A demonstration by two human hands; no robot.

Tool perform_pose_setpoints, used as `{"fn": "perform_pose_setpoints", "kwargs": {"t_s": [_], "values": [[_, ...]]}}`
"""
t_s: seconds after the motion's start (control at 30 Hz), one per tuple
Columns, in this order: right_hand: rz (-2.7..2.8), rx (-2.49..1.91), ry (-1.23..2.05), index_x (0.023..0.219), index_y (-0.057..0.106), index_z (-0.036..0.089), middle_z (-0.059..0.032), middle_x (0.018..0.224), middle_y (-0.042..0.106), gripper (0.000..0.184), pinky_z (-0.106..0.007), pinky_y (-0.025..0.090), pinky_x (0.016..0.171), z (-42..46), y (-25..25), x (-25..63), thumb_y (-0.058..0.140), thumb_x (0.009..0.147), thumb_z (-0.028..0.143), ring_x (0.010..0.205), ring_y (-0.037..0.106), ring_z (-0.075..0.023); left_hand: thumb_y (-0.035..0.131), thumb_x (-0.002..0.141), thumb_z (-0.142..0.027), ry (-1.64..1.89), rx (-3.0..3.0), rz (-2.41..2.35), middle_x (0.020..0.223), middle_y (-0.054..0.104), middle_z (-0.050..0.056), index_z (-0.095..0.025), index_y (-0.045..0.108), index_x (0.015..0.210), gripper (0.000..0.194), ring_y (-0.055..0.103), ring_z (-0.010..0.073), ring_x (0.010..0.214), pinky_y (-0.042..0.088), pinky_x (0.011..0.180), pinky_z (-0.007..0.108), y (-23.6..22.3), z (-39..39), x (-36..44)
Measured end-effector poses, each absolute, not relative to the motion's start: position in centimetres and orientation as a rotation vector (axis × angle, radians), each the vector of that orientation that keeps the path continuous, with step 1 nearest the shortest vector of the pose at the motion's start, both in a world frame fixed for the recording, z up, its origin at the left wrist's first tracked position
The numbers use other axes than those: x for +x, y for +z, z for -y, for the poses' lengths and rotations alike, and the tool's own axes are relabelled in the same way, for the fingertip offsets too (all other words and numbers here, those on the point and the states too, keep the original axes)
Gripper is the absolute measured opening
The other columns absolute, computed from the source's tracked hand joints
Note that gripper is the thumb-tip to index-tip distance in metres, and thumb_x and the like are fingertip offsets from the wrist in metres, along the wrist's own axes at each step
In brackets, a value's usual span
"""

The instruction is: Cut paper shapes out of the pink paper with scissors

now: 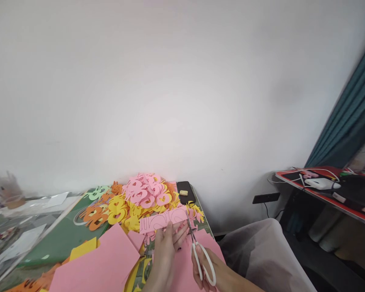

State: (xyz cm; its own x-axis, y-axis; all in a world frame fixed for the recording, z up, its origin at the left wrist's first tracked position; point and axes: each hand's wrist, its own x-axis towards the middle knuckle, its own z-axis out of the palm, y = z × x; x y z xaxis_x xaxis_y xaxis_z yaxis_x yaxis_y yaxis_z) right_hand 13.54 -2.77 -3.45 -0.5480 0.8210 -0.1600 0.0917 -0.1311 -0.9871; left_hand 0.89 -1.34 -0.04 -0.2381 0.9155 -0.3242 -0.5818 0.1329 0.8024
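My left hand [164,253] pinches a folded pink paper strip [161,220] with drawn outlines, holding it up over the table. In my right hand [211,273] is a pair of white-handled scissors [200,253], fingers through the loops. Its blades point up and meet the strip's right end. Under both hands lie large pink paper sheets [103,263].
A heap of pink, yellow, orange and green paper cut-outs [134,200] covers the green table [57,243]. A black phone [185,192] lies at the table's far right corner. A grey covered seat [261,251] and a red-edged side desk [328,194] with cables stand at right.
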Motion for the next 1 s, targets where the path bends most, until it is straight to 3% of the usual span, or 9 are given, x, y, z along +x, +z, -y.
{"fn": "perform_pose_setpoints", "kwargs": {"t_s": [0.2, 0.33, 0.47, 0.9, 1.0], "values": [[1.377, -1.059, 1.843, 0.057, 0.039, 0.018, 0.0087, 0.032, 0.035, 0.06, -0.014, 0.02, 0.027, 2.6, -4.2, 13.1, 0.029, 0.061, 0.077, 0.026, 0.033, -0.0044, 0.05, 0.078, -0.016, 1.491, 0.427, -1.085, 0.085, 0.067, 0.015, -0.017, 0.043, 0.077, 0.007, 0.064, 0.0239, 0.081, 0.05, 0.078, 0.037, -0.4, 1.2, 0.8], [1.438, -1.099, 1.83, 0.056, 0.04, 0.018, 0.0075, 0.028, 0.037, 0.059, -0.014, 0.017, 0.024, 2.7, -3.7, 13.1, 0.027, 0.066, 0.074, 0.021, 0.027, -0.0033, 0.047, 0.081, -0.018, 1.463, 0.47, -1.109, 0.087, 0.066, 0.018, -0.016, 0.042, 0.078, 0.006, 0.064, 0.0241, 0.081, 0.049, 0.079, 0.036, -0.2, 1.3, 0.6], [1.417, -1.128, 1.792, 0.055, 0.04, 0.018, 0.0072, 0.025, 0.037, 0.057, -0.014, 0.014, 0.022, 2.7, -3.2, 13.1, 0.025, 0.07, 0.071, 0.019, 0.024, -0.003, 0.05, 0.078, -0.017, 1.484, 0.478, -1.105, 0.086, 0.067, 0.014, -0.017, 0.041, 0.084, 0.011, 0.064, 0.024, 0.08, 0.05, 0.077, 0.037, 0.0, 1.4, 0.4], [1.413, -1.112, 1.734, 0.061, 0.04, 0.017, 0.0095, 0.029, 0.035, 0.052, -0.015, 0.015, 0.023, 2.9, -3.8, 13.3, 0.033, 0.07, 0.068, 0.021, 0.025, -0.0032, 0.061, 0.071, -0.026, 1.524, 0.466, -1.136, 0.076, 0.067, 0.009, -0.019, 0.041, 0.077, 0.022, 0.064, 0.0257, 0.078, 0.049, 0.077, 0.041, 0.3, 0.9, 0.0], [1.362, -1.133, 1.719, 0.059, 0.039, 0.018, 0.0102, 0.03, 0.033, 0.056, -0.016, 0.015, 0.024, 2.8, -3.8, 13.1, 0.035, 0.063, 0.073, 0.021, 0.026, -0.0034, 0.063, 0.069, -0.027, 1.547, 0.484, -1.099, 0.072, 0.066, 0.007, -0.02, 0.038, 0.07, 0.026, 0.064, 0.0255, 0.077, 0.049, 0.077, 0.04, 0.1, 0.7, -0.2]]}}
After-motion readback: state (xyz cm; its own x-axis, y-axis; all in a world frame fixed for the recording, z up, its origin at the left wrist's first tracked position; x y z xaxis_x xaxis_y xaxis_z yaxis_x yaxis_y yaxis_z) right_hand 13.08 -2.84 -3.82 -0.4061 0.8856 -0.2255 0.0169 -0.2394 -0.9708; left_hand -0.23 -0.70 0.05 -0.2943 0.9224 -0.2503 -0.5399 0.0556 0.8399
